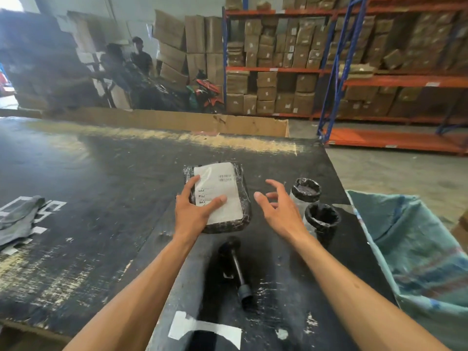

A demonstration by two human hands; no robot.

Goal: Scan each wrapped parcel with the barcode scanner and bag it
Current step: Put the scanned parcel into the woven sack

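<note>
A black plastic-wrapped parcel (229, 173) with a white shipping label lies flat on the worn black table (101, 186). My left hand (195, 209) rests on its near left part, fingers and thumb spread over the label. My right hand (277, 203) hovers just right of the parcel, fingers loosely spread, holding nothing. A black barcode scanner (234, 264) lies on the table nearer to me, between my forearms. At the right edge of the table hangs an open green woven bag (417, 249).
Two black-capped rolls (305, 190) (321, 217) stand just right of my right hand. Grey cloth and paper scraps (17, 219) lie at the table's left. A cardboard sheet (177, 120) borders the far edge. Shelving with boxes and two people stand beyond.
</note>
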